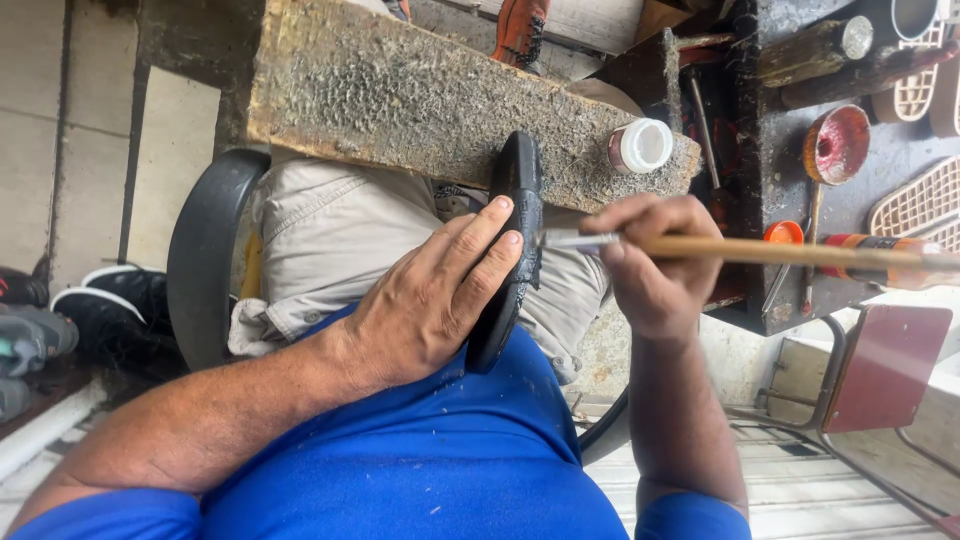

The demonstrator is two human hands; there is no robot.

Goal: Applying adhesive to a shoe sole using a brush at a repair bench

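Head view looked down on a person in a blue shirt seated at a rough, pitted wooden block (pixel 400 90) that served as a table. The left hand (pixel 430 300) was closed around a black shoe sole (pixel 510 260), fingers (pixel 490 235) laid flat along its side, holding it on edge so that its upper end rested against the near edge of the block. The right hand (pixel 650 255) pinched a long wooden-handled brush (pixel 760 250), and the brush's metal ferrule end met the sole's edge just beside the left fingertips (the bristles themselves were too hidden to make out). A small white-capped jar (pixel 640 145) stood near the block's right corner, close to the brush. Beyond it, a dark cluttered bench (pixel 780 180) carried a round red-stained tin lid (pixel 835 145) and several pale grid-patterned soles (pixel 920 200). Little open room remained between the hands; more space lay below the right forearm, where a metal chair with a dark red seat (pixel 885 365) stood. Dark shoes (pixel 100 300) lay on the floor at left.
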